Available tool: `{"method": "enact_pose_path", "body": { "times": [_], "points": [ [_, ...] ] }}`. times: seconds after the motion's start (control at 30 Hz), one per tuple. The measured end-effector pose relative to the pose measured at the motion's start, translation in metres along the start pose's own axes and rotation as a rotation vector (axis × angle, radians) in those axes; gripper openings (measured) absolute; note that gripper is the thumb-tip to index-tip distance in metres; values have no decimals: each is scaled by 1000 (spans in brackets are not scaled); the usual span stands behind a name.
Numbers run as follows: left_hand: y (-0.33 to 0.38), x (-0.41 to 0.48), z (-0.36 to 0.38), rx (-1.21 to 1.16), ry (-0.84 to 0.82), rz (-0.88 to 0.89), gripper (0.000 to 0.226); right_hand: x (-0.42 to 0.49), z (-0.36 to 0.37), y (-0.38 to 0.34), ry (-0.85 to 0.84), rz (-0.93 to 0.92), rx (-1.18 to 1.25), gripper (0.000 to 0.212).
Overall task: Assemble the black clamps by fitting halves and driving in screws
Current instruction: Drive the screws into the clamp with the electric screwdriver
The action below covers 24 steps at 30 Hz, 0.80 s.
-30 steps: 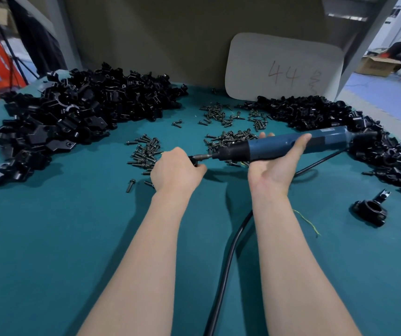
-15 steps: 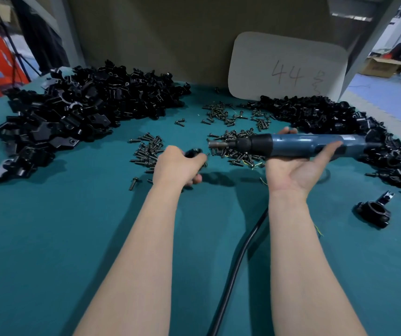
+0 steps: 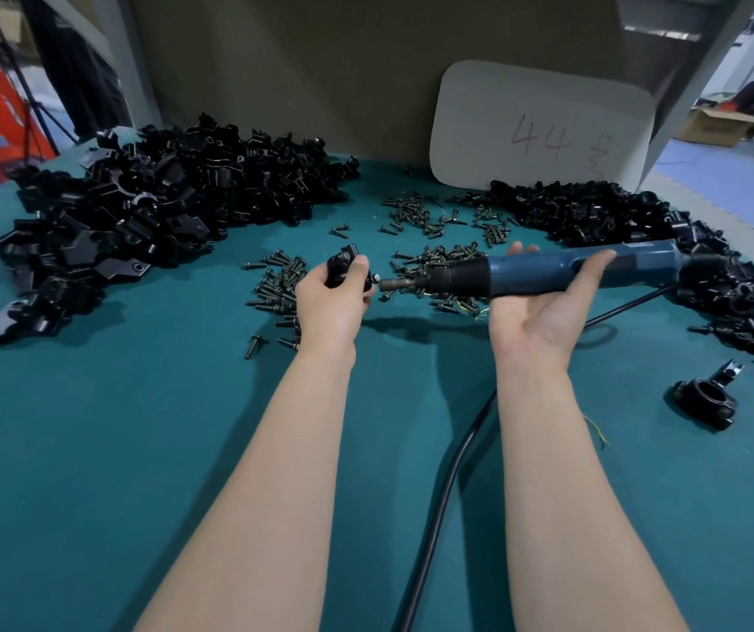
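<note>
My left hand (image 3: 332,298) grips a small black clamp (image 3: 341,266) above the green table. A screw head sticks out of the clamp's right side. My right hand (image 3: 541,307) holds a blue electric screwdriver (image 3: 548,273) level, palm up, thumb over its body. The driver's bit tip (image 3: 384,284) points left and meets the screw on the clamp. Loose dark screws (image 3: 434,266) lie scattered behind and between my hands.
A big heap of black clamp halves (image 3: 138,212) fills the far left, another heap (image 3: 639,230) the far right. One assembled clamp (image 3: 708,396) lies at the right. The driver's black cord (image 3: 439,494) runs toward me between my arms. A white card (image 3: 539,130) leans at the back.
My left hand has lifted and turned the clamp so its top shows. The screwdriver pulled away to the right, then came back left until its bit meets the clamp's screw.
</note>
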<state>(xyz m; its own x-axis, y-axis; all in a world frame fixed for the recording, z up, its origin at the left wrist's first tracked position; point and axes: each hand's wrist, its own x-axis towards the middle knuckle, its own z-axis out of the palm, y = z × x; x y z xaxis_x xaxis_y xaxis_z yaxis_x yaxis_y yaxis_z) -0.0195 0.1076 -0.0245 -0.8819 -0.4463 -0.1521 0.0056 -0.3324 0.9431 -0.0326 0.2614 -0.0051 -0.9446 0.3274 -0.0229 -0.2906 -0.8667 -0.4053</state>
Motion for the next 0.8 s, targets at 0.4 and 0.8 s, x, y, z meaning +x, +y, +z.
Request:
{"method": "enact_pose_path", "body": {
  "times": [0.4, 0.8],
  "points": [
    [-8, 2, 1, 354, 133, 185, 17, -6, 5, 0, 7, -23, 0, 40],
    [-15, 3, 3, 362, 150, 181, 21, -11, 13, 3, -2, -103, -149, 45]
  ]
}}
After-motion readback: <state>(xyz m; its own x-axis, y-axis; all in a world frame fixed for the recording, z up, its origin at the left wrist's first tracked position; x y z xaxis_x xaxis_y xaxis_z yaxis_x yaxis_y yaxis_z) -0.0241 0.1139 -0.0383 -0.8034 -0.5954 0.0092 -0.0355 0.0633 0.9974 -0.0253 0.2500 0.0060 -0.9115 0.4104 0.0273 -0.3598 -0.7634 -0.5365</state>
